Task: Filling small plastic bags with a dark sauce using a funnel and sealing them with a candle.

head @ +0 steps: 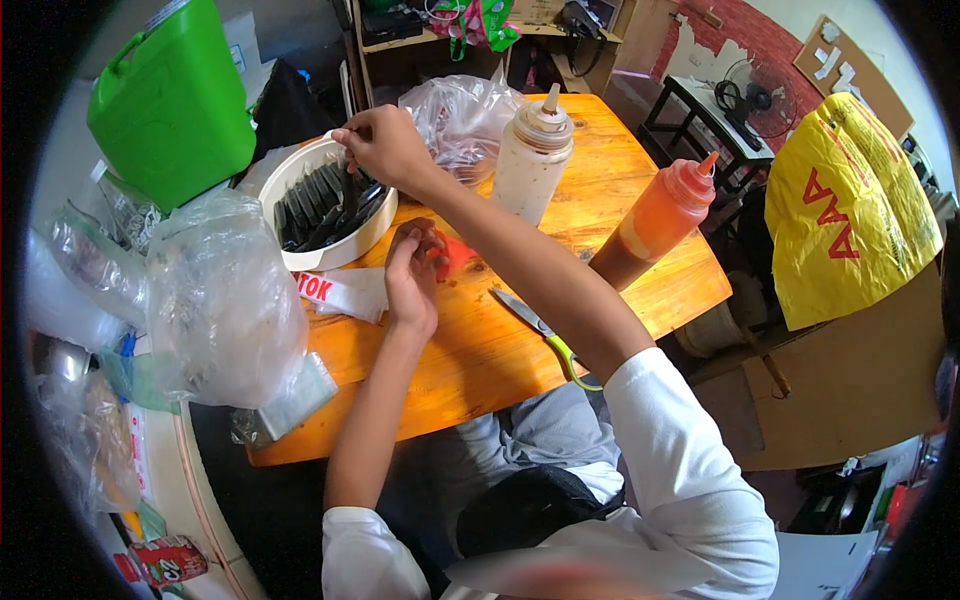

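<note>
My right hand (390, 146) reaches across to the left over a cream plastic tub (379, 229), its fingertips pinched on the top of a small dark sachet. Many similar dark, clear-wrapped sachets (307, 206) stand packed in the tub. My left hand (412, 259) is raised just right of the tub, palm turned up and fingers curled. Right beside its fingers is a red plastic piece (452, 256); whether they touch it I cannot tell. Scissors with green handles (559, 343) lie on the wooden table (480, 360) below my right forearm.
Two squeeze bottles, one whitish (531, 161) and one orange-brown (656, 221), stand beyond my right forearm. A clear plastic bag (465, 124) sits behind. On the left are a green jerrycan (176, 105), a filled plastic bag (225, 300) and a printed white strip (345, 291).
</note>
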{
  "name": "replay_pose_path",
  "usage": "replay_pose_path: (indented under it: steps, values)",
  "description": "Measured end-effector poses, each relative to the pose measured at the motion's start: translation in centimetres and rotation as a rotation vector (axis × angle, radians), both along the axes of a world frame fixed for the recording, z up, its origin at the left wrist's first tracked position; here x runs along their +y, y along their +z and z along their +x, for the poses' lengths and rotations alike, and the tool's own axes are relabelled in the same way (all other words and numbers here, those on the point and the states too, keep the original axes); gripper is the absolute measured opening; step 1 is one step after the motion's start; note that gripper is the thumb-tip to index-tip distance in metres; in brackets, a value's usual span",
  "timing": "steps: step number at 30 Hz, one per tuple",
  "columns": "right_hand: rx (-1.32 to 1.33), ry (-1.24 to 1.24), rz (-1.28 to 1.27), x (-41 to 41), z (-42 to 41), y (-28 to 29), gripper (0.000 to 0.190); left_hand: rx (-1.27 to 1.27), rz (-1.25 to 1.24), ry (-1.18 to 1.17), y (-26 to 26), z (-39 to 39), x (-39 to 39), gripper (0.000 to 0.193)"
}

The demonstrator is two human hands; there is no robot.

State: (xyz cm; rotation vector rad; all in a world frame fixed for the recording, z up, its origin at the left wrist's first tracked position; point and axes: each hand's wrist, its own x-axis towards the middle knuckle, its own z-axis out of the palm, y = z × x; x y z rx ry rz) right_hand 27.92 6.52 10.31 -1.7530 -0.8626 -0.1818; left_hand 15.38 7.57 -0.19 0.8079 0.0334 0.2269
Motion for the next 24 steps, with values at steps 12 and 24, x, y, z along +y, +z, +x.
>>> replay_pose_path:
  steps: [12, 24]
  values:
    - [-0.283, -0.226, -0.554, -1.1, 2.4, -3.6, 0.015, 0.001, -0.007, 0.009, -0.6, 0.4, -0.3, 0.02]
    - [-0.464, -0.291, -0.868, -0.7, 1.1, -3.7, 0.013, 0.009, 0.035, 0.007, 0.0, 0.0, -0.1, 0.018]
